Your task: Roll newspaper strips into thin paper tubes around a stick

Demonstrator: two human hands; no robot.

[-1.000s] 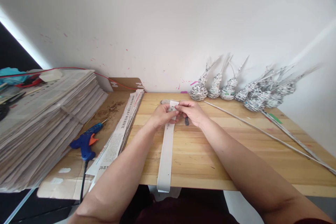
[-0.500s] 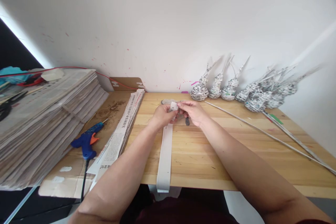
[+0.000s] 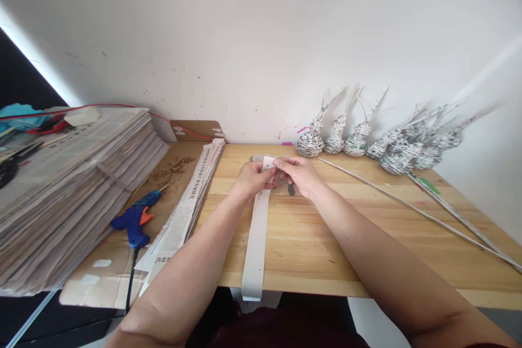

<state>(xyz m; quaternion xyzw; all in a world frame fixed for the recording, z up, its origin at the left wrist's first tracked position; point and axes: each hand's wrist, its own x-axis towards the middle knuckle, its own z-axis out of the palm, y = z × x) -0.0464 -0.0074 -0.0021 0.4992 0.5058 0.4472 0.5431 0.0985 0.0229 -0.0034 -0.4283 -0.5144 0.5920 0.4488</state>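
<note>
A long, narrow strip of newspaper (image 3: 256, 244) runs from my hands down to the table's front edge, where its end hangs over. My left hand (image 3: 252, 179) pinches the strip's upper end between thumb and fingers. From the other side, my right hand (image 3: 298, 173) grips the same end, its thumb and fingertips on the paper's corner. Behind and beneath my hands lies a greyish, flat object (image 3: 258, 158), mostly covered. A small dark patterned piece (image 3: 291, 190) shows just below my right fingers; I cannot make out what it is.
Several woven newspaper gourds (image 3: 310, 144) stand along the wall at right. Long thin paper rods (image 3: 387, 193) lie across the wooden table (image 3: 310, 244). At left are a blue glue gun (image 3: 136, 220), a pile of newspaper strips (image 3: 196, 190) and a tall stack of newspaper (image 3: 98, 190).
The strip's upper end has shifted slightly left and up between my fingers. Its lower end has moved a little left. Both hands stay nearly in place.
</note>
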